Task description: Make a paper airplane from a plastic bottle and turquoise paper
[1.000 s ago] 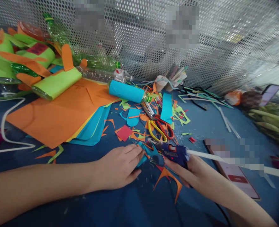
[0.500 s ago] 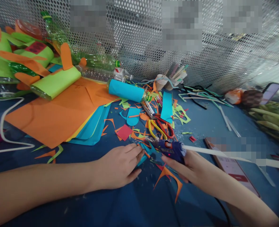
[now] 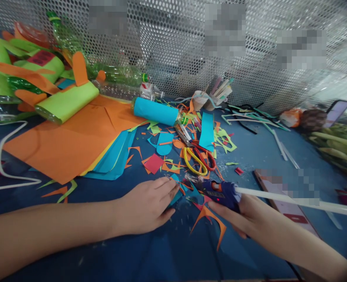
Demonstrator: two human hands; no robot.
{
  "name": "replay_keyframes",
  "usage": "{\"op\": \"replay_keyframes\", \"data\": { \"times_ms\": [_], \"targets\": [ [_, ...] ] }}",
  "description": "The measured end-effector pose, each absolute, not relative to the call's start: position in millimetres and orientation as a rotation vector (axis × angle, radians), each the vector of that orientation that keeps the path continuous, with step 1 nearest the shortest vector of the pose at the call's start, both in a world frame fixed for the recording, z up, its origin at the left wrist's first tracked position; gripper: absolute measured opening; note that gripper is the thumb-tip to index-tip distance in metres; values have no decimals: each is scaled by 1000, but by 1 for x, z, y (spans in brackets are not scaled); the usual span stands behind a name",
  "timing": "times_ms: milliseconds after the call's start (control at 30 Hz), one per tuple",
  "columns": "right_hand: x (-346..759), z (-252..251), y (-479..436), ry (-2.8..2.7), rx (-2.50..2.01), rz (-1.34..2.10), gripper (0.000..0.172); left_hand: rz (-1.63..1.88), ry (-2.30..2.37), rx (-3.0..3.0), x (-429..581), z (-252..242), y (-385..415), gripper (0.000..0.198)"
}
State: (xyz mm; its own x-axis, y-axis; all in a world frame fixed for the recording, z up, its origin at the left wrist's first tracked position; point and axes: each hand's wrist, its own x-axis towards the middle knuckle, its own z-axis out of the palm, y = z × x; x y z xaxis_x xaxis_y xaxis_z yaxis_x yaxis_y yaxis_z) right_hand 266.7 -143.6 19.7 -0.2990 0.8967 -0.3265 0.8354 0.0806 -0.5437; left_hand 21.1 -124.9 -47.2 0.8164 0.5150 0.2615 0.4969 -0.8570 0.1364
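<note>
My left hand (image 3: 151,203) rests low over the table with its fingers curled down onto a small blue paper piece (image 3: 175,199). An orange strip crosses that piece beside my fingertips, and my fingers hide part of both. In my right hand (image 3: 246,215) is a dark blue glue gun (image 3: 224,194), its nozzle pointing left, just right of the blue piece. A long white glue stick (image 3: 279,197) runs out of the gun's back. Scissors with red and yellow handles (image 3: 196,162) lie beyond the nozzle, near a red paper square (image 3: 153,163).
Large orange sheets (image 3: 64,145) and blue sheets (image 3: 114,156) spread at left. A blue-wrapped bottle (image 3: 155,111) and a green-wrapped bottle (image 3: 69,102) lie behind. Orange scraps (image 3: 211,223) are in front. A phone (image 3: 291,207) lies under my right forearm; perforated metal (image 3: 167,47) stands at the back.
My right hand has drawn the glue gun slightly right and down, so its nozzle is farther from my left fingers. My left hand stays on the blue paper piece.
</note>
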Motion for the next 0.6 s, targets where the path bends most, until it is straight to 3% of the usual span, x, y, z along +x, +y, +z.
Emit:
{"op": "replay_keyframes", "data": {
  "times_ms": [600],
  "targets": [
    [259,18,-127,-2328,-1839,984,41,428,808,2939,20,-50,-124,45]
  ]
}}
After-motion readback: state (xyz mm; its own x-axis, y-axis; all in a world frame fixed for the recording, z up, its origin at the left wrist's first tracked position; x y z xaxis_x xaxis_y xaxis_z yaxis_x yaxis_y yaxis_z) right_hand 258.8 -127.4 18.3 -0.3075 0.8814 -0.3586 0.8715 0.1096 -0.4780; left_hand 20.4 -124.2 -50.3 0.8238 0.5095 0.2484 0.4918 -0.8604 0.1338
